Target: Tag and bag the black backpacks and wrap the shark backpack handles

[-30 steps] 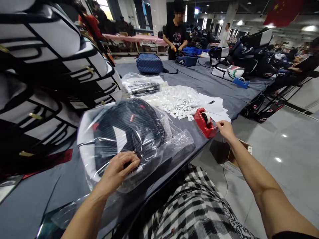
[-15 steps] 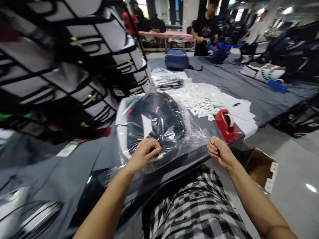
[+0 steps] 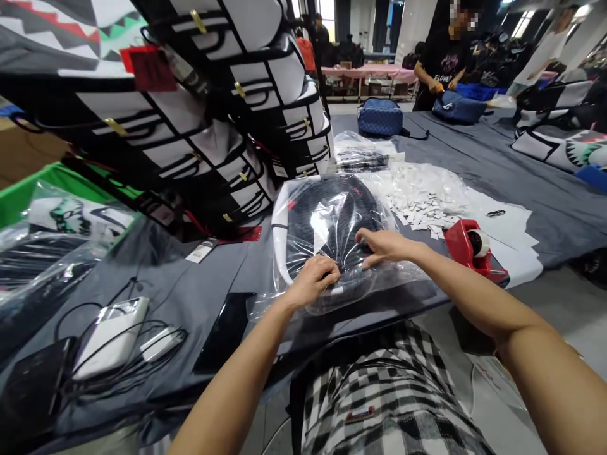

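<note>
A black and white bag point(image 3: 279, 237) with ribbed black padding lies flat on the table, inside a clear plastic bag point(image 3: 403, 273). My left hand point(image 3: 313, 278) is closed at the near side of it, fingers pinched on the gathered plastic. Over the right part of the padding is my right hand point(image 3: 386, 246), thumb and fingers apart, touching the plastic. Whether any film lies between those fingers is hard to see. To the right of that hand stands a red tape dispenser point(image 3: 459, 243) with a roll of tape.
Stacked black and white bags point(image 3: 190, 145) rise at the left. White slips point(image 3: 427, 205) and paper sheets lie beyond the dispenser. A white power bank point(image 3: 114, 335) with cables and a dark phone-like slab point(image 3: 225, 332) lie near left. Across the table, a person handles a blue bag point(image 3: 458, 107).
My right hand has moved left from beside the tape dispenser onto the plastic-wrapped bag, and its fingers have spread. My left hand stays on the plastic. The view has shifted left.
</note>
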{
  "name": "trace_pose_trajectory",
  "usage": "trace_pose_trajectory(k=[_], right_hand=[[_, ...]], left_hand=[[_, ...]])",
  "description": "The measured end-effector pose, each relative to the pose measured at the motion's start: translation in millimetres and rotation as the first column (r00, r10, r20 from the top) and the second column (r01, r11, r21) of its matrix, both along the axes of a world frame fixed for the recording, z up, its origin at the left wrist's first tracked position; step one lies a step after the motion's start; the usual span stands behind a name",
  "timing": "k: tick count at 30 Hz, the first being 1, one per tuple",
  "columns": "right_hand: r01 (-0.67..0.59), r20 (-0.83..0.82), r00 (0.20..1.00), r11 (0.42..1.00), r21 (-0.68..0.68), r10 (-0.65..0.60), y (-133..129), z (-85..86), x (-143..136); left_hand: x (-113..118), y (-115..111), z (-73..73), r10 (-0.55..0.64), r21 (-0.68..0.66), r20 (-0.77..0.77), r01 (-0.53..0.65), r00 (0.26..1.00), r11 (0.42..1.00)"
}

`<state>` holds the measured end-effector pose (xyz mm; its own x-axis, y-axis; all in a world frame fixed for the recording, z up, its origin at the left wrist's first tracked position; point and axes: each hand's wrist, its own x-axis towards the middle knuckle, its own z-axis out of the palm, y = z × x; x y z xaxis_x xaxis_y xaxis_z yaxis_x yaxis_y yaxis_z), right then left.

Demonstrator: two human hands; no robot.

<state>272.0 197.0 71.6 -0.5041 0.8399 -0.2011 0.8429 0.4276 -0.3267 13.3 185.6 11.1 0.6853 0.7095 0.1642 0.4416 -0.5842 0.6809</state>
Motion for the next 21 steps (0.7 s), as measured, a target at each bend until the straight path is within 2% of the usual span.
trace_pose_trajectory(k=[2,3,6,8,11,14,16,18,21], right_hand=[[0.129,-0.088,0.989,0.987,0.095,-0.121,-7,-1.9,8],[0.145,-0.144,0.982,0.980,0.138,-0.125,-12,-2.3,9],[0.046,-0.213,0.977,0.986,0.160,-0.011,-30,-4.4,3],[-0.012,-0.134,0.991,0.996,0.090,0.024,-37,-7.6,-7],[-0.001,0.018,1.000,1.000,0.012,0.000,-38,-13.6,-18],[0.013,0.050,0.999,1.000,0.017,-0.014,-35,-19.3,-18],[0.027,0.046,0.999,0.999,0.023,-0.028,-35,-22.2,-15],[0.035,0.046,0.998,0.999,0.014,-0.035,-35,-23.4,-13],[0.002,0.095,0.995,1.000,-0.030,0.001,-30,-21.2,-16]], left_hand=[[-1,1,-1.2,-0.016,0.002,0.006,0.016,1.000,1.000],[-2,1,-1.9,-0.023,0.004,0.008,0.023,1.000,1.000],[-1,2,-4.5,-0.040,0.023,0.017,0.039,0.999,0.999],[-1,1,-6.4,-0.022,0.051,0.047,0.020,0.999,0.998],[-5,-9,-6.5,0.035,0.160,0.065,-0.045,0.997,0.986],[-22,-23,-3.0,0.051,0.318,-0.033,-0.037,0.998,0.947],[-40,-31,-1.8,0.072,0.372,-0.068,-0.042,0.995,0.927],[-57,-33,-3.1,0.120,0.369,-0.051,-0.093,0.991,0.925],[-71,-25,-7.5,0.193,0.275,-0.040,-0.175,0.980,0.945]])
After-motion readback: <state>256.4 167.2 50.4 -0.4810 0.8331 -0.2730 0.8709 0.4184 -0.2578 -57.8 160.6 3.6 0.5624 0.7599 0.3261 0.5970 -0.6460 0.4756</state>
